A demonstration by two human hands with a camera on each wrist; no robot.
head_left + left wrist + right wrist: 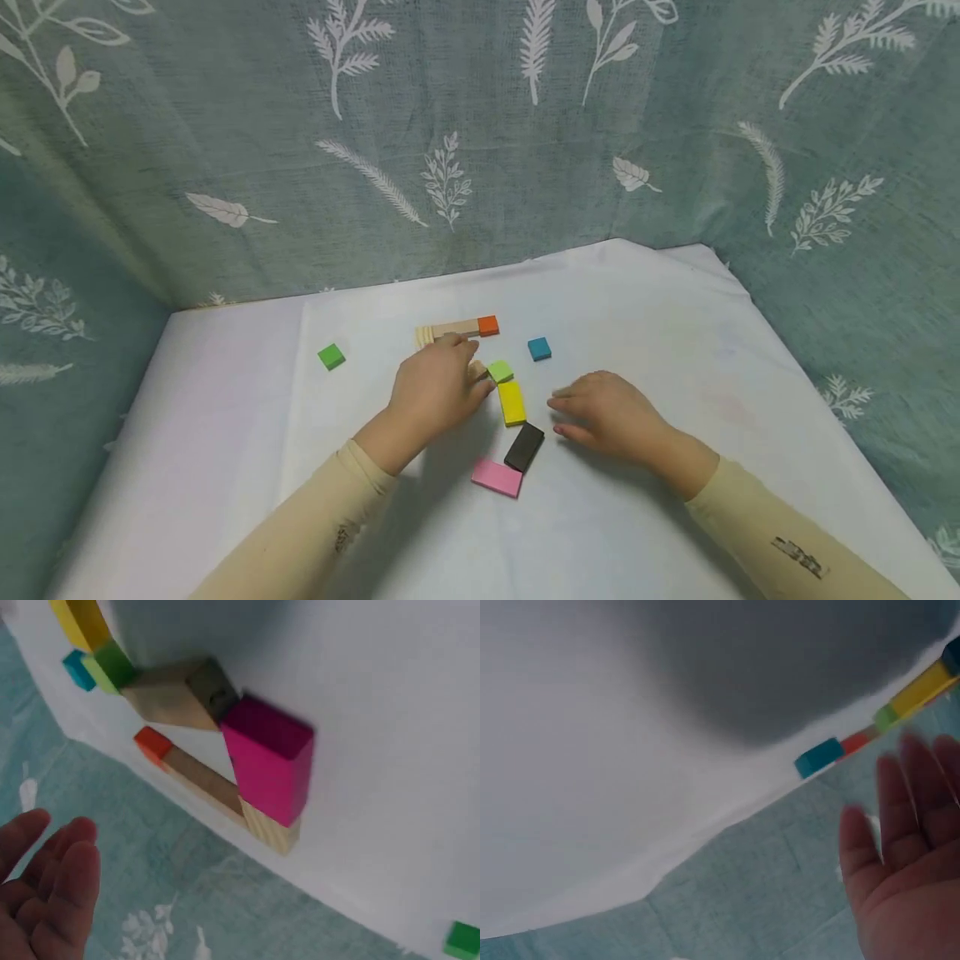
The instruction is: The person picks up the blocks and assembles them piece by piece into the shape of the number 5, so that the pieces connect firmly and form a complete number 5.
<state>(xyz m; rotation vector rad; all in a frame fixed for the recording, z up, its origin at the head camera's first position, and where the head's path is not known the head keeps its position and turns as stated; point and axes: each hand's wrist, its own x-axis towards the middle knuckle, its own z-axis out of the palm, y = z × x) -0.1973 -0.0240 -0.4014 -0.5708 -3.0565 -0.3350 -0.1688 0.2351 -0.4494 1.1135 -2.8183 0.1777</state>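
My left hand (435, 383) hovers over a plain wooden block (169, 696) and a magenta block (270, 761); the head view hides the magenta one behind the hand. In the left wrist view, that hand's loosely bent fingers hold nothing. My right hand (611, 417) hangs right of the yellow block (512, 403), fingers relaxed and apart in the right wrist view. A light green block (500, 371) touches the yellow one's far end. Below the yellow, a black block (524, 447) meets a pink block (497, 477). Behind the left hand lies a wooden strip (457, 328) with an orange block (488, 326) at its right end.
A blue block (539, 348) lies apart, right of the orange one. Far left sits a green block (331, 357). A pale striped block (424, 334) adjoins the strip's left end. White cloth covers the table (660, 317); leaf-patterned curtains (480, 108) surround its back and sides.
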